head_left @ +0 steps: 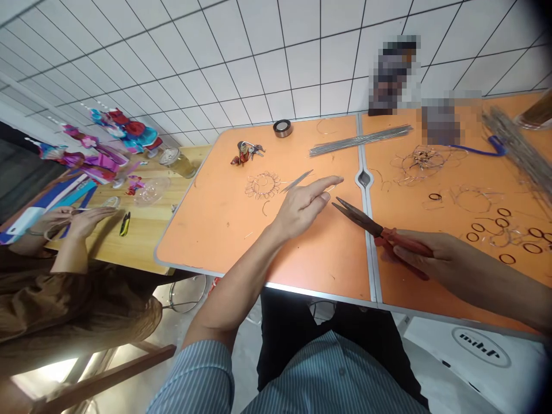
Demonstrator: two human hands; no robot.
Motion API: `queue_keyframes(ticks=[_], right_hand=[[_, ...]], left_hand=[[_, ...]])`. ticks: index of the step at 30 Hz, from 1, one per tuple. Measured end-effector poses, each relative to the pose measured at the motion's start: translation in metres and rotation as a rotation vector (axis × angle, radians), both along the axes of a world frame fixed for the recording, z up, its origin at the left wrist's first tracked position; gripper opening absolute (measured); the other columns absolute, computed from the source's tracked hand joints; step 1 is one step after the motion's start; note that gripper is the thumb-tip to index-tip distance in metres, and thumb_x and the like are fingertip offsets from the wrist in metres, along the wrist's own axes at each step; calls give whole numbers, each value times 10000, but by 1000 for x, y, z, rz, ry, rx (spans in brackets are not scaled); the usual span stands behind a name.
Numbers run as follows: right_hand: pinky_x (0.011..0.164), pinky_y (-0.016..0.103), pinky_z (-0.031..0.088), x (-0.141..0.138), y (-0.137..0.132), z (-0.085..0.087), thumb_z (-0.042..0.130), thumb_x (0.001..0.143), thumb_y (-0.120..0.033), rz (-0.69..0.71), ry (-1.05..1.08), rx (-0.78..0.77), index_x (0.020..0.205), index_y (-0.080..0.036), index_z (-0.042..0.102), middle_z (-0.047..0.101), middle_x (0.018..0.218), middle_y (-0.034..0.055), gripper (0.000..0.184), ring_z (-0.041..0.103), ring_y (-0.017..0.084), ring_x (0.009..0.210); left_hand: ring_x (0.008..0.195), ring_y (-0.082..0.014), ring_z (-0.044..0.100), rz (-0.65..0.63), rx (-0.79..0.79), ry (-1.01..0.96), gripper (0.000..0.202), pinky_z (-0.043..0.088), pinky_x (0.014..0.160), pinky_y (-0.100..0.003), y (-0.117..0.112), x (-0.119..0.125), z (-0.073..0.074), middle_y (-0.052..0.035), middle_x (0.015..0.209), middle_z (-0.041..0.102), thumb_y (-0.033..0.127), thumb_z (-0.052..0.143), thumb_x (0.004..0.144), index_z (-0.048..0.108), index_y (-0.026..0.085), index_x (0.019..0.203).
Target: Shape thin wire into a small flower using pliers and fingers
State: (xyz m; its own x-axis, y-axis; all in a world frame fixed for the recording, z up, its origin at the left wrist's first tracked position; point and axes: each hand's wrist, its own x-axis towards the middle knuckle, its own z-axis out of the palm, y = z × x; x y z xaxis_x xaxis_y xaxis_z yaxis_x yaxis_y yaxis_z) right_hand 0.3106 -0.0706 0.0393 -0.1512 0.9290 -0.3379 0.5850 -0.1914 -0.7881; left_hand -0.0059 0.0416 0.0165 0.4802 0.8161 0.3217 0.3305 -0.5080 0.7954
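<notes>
Here, our right hand (431,256) grips the red-handled pliers (381,232) right of centre. Near their tips, our left hand (302,208) extends its index finger; whether it pinches the thin wire (331,188) there, we cannot tell. Left of centre, a looped wire ring (263,194) lies on the orange table (207,230).

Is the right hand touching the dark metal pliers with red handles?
Touching: the head view shows the right hand wrapped around the red handles of the dark metal pliers.

Left hand (299,208): our fingers stretched forward, left forearm (248,267) slanting inward.
Right hand (444,257): our fingers curled closed, right forearm (509,290) slanting inward.
</notes>
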Motion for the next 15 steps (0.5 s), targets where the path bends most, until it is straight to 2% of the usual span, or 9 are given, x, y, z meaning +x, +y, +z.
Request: queue_keyframes(ticks=[2, 4, 8, 12, 15], right_hand=[[1188, 525, 651, 3, 1, 6, 604, 1111, -682, 43, -69, -25, 1327, -343, 899, 902, 1373, 70, 499, 833, 357, 1345], [1236, 589, 620, 7, 3, 12, 570, 1116, -600, 58, -215, 18, 1453, -385, 859, 869, 1490, 33, 494, 791, 375, 1437], [1254, 608, 620, 9, 9, 28, 477, 1112, -511, 79, -424, 105, 1528, -346, 835, 819, 1593, 28, 573, 754, 393, 1507], [1177, 627, 661, 3, 18, 44, 444, 1084, -491, 113, -542, 164, 1465, -350, 863, 866, 1499, 35, 584, 803, 417, 1421], [1144, 639, 666, 1, 23, 49, 416, 1093, -481, 152, -589, 178, 1466, -319, 866, 857, 1517, 63, 607, 811, 440, 1399]], left_hand=[[974, -244, 794, 13, 72, 92, 567, 621, 1077, -464, -1, 0, 3, -71, 1135, 875, 494, 466, 1179, 761, 228, 1584], [1034, -261, 817, 33, 134, 199, 569, 626, 1077, -463, -2, -1, 5, -78, 1201, 887, 473, 427, 1194, 748, 236, 1599], [944, -275, 806, 60, 238, 394, 589, 623, 966, -449, 1, -2, 4, -70, 1048, 879, 411, 388, 1188, 721, 228, 1637], [864, -263, 778, 72, 334, 470, 606, 597, 879, -408, 5, -1, -2, -70, 972, 861, 356, 370, 1156, 726, 211, 1625], [810, -259, 753, 75, 364, 497, 606, 592, 867, -406, 6, -1, -4, -68, 899, 830, 344, 372, 1145, 727, 196, 1612]])
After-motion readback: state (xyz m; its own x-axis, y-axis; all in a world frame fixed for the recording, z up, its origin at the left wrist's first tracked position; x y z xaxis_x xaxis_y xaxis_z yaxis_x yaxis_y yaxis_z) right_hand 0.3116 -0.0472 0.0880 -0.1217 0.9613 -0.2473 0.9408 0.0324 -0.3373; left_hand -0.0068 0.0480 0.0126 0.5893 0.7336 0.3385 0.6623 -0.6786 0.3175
